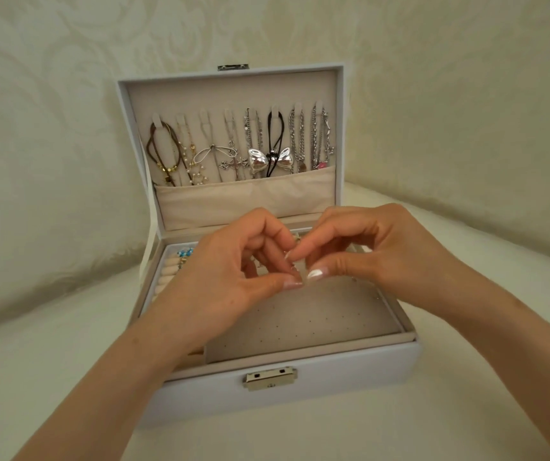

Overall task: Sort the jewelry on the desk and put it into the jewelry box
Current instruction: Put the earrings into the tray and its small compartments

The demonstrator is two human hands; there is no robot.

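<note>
Forearms cross the near wall of the open box (333, 387), where left hand (220, 271) and right hand (376, 247) pinch a tiny metal piece (293, 266) between curled fingers (286, 283) above the perforated panel (300, 324); a slackened pinch would likely drop it among the compartments.

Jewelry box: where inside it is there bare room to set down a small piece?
The pad is bare from the left hand and right hand, which pinch a small piece, forward to the latch side. Crowded: necklaces fill the lid, and the ring rolls at left hold a blue earring. Behind the hands is hidden.
</note>
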